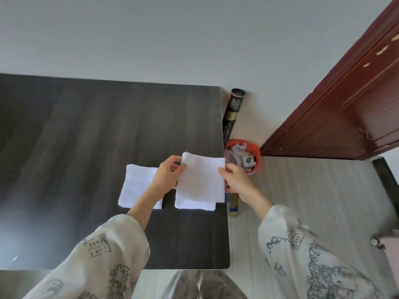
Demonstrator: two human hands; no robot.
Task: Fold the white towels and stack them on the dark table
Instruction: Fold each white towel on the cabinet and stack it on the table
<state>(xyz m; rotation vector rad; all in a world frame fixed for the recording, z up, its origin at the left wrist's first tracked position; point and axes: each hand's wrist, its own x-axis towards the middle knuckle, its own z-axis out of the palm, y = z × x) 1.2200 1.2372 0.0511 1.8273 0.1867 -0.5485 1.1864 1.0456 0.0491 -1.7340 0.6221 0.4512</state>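
head view: three white towels show on or over the dark table [86, 147]. one folded towel [138, 184] lies flat to the left, partly under the left forearm. a second towel [194, 205] lies near the table's right edge, only its near strip showing. the third, the held towel [200, 178], is folded square and sits over the second; whether the two touch cannot be told. two hands hold it: the left hand [167, 174] pinches its left edge between thumb and curled fingers, the right hand [234, 180] pinches its right edge, thumb on top. both sleeves are pale with dark printed drawings. beyond the table's right edge stand one red bin [257, 156] full of scraps, one dark tube [233, 108] against the wall, and one brown door [345, 104].
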